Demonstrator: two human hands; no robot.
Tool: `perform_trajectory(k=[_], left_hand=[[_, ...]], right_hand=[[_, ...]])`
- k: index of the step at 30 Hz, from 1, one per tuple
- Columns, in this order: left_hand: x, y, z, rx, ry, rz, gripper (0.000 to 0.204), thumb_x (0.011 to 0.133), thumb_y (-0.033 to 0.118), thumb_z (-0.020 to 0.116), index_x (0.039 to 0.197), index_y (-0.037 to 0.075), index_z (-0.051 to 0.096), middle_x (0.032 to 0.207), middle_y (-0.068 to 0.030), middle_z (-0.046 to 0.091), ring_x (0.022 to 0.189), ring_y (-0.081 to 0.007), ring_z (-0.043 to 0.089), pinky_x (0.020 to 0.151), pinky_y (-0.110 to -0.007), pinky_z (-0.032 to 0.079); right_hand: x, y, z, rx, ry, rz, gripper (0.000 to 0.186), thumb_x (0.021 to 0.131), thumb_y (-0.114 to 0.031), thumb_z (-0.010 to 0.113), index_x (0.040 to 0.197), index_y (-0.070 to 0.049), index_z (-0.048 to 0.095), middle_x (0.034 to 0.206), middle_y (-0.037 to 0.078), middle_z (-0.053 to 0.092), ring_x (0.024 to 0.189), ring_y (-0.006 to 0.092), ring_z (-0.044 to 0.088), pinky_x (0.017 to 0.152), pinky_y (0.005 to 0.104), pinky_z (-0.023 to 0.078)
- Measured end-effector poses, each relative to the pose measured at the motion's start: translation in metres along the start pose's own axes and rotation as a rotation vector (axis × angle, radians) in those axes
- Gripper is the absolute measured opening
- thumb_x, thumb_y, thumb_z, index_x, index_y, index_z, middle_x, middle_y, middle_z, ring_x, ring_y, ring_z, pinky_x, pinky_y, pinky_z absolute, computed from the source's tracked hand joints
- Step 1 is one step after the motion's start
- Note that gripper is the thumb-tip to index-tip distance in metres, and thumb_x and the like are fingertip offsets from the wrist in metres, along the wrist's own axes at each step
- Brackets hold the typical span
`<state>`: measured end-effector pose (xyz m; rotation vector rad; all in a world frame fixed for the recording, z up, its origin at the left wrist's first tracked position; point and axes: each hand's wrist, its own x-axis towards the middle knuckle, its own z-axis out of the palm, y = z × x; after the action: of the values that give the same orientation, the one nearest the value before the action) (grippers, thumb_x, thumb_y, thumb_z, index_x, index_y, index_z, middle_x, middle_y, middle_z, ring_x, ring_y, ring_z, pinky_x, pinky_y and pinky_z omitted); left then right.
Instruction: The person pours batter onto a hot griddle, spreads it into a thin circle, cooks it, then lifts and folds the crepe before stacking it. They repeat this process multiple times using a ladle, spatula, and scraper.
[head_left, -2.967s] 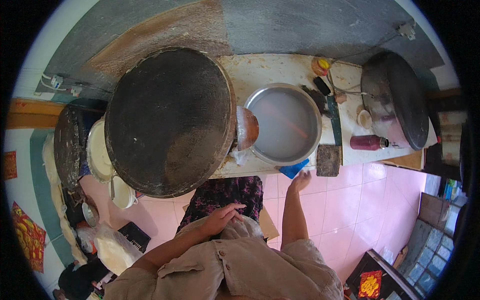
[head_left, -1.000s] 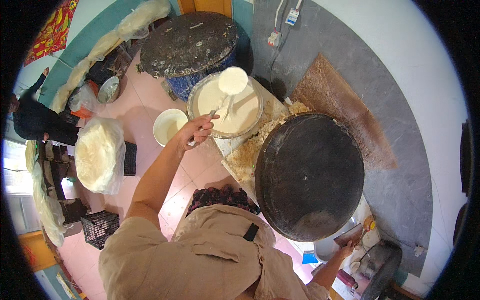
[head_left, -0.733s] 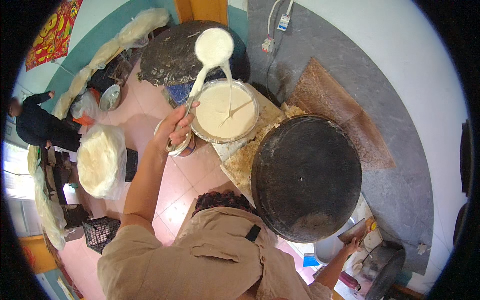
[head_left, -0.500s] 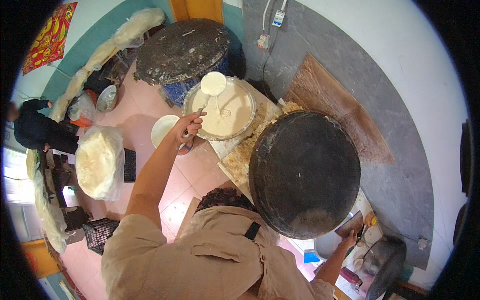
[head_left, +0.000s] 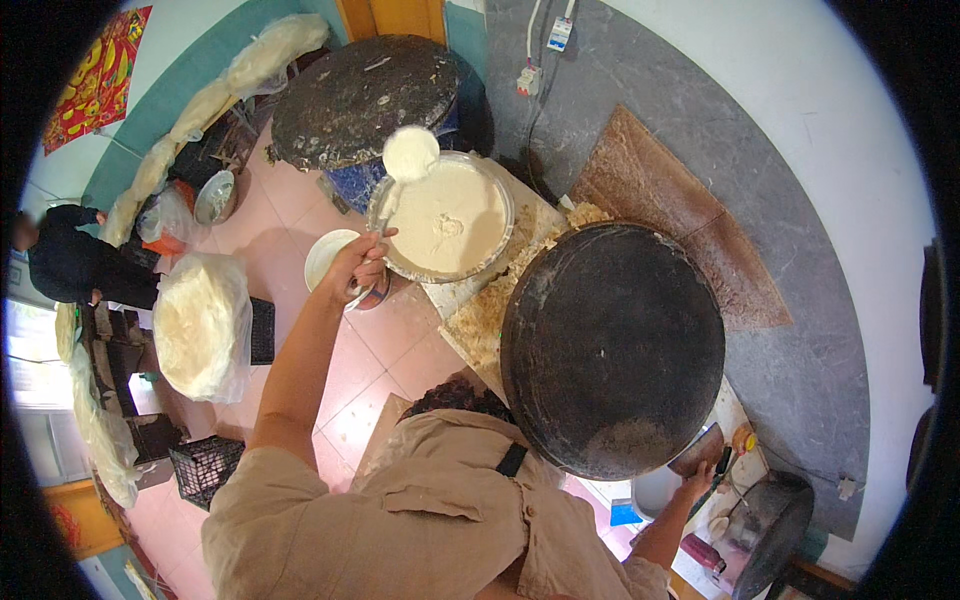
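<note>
My left hand (head_left: 357, 268) is closed on the handle of a ladle (head_left: 411, 154). The ladle's round bowl, full of pale batter, is raised over the far-left rim of a wide metal basin (head_left: 511, 220). Cream-coloured batter (head_left: 440, 250) fills the basin, with a small ripple mark on its surface. To the right lies a large round black griddle (head_left: 612, 350), its surface bare. Past the griddle's near right edge, my right hand (head_left: 697, 485) is closed round a brown flat-bladed scraper (head_left: 700, 450), beside a grey tub (head_left: 652, 492).
A white bowl (head_left: 322, 258) stands left of the basin. Behind is a drum with a dark round lid (head_left: 365, 100). Plastic-wrapped pale rounds (head_left: 200, 325) and black crates (head_left: 205, 468) are on the left, where another person in dark clothes (head_left: 85, 260) stands. A dark pot (head_left: 780, 530) sits at lower right.
The ladle has moved left and slightly up, from above the batter to the basin's rim. The stream of batter falling from it has stopped. My right hand stays by the tub with the scraper.
</note>
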<state>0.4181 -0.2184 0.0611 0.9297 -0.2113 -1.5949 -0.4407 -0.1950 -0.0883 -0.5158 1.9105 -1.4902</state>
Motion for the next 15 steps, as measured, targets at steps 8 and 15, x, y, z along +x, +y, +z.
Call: perform_trajectory(k=[8,15], left_hand=[[0.026,-0.017,0.003,-0.141,0.024,-0.155,0.034,0.105,0.023,0.040,0.131,0.001,0.041,0.069,0.0051,0.039,0.043,-0.0012,0.031,0.034,-0.015,0.029],[0.004,0.034,0.067,0.194,-0.019,-0.129,0.035,0.105,0.020,0.039,0.132,-0.002,0.042,0.070,0.0045,0.039,0.043,-0.0005,0.030,0.033,-0.016,0.026]], right_hand=[[0.003,-0.020,-0.004,-0.033,0.087,-0.017,0.049,0.091,-0.023,0.067,0.135,-0.007,0.053,0.123,0.010,0.060,0.103,0.0285,0.061,0.079,0.0434,0.054],[0.044,0.002,-0.068,0.336,-0.139,0.010,0.033,0.090,-0.026,0.067,0.119,-0.010,0.062,0.108,0.004,0.065,0.090,0.0240,0.064,0.070,0.0391,0.054]])
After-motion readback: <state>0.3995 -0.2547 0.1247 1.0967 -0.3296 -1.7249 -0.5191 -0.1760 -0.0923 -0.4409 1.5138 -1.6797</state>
